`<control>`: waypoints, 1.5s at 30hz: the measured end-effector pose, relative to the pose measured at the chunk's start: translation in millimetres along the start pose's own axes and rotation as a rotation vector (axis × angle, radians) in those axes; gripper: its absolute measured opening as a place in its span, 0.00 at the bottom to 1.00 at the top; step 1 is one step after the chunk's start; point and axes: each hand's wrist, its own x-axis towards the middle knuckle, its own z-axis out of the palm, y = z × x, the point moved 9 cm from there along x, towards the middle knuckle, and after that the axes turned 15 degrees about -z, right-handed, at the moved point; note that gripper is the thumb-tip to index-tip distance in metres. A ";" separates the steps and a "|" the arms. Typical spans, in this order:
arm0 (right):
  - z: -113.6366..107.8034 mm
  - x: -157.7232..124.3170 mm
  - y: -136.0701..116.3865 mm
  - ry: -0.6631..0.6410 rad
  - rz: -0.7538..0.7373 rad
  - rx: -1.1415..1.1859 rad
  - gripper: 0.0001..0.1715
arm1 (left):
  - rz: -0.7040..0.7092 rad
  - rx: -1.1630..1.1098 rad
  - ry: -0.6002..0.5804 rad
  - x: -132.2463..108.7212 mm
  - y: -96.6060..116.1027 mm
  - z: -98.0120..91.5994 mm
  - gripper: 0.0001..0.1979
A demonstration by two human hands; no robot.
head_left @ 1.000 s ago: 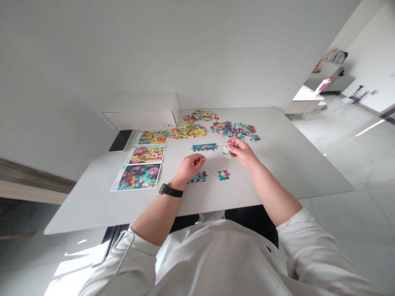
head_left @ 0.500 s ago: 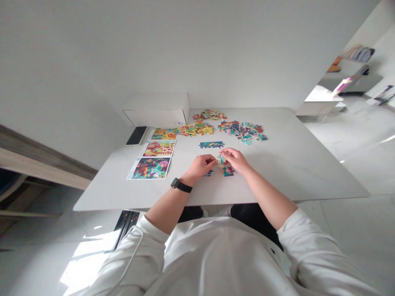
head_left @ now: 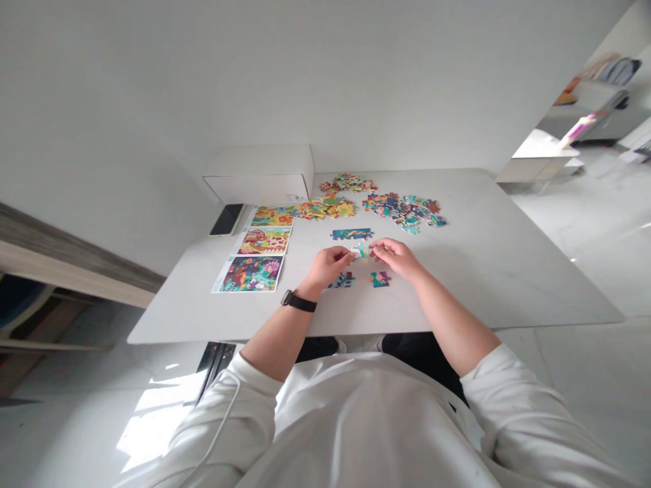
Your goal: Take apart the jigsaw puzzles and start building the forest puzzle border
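Between my hands, a little above the table, is a small teal and white jigsaw puzzle piece. My left hand pinches its left side between thumb and fingertips. At its right side, my right hand has its fingers curled together, closed on a puzzle piece mostly hidden by the fingertips. Just beyond them lies a joined blue puzzle strip. Nearer to me, a dark leafy puzzle section sits partly behind my left hand, and a teal and purple section lies below my right hand.
Loose piles of yellow, red-green and dark blue pieces lie farther back. A picture sheet with three printed scenes is at left, beside a phone. A white box stands against the wall.
My hands have moved slightly apart, and the right hand has shifted right. The piece between them is now more visible. The whole view has shifted a little.
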 end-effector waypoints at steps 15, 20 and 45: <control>6.8 1.3 7.6 -0.041 -0.018 0.022 0.25 | 0.047 0.157 -0.067 -5.4 7.1 15.1 0.22; 5.3 0.4 8.0 -0.040 0.000 0.008 0.24 | 0.058 0.185 -0.047 -3.4 4.1 12.4 0.21; -28.3 -8.1 13.3 -0.168 0.121 -0.205 0.10 | 0.474 0.405 -0.088 -28.4 32.6 36.1 0.21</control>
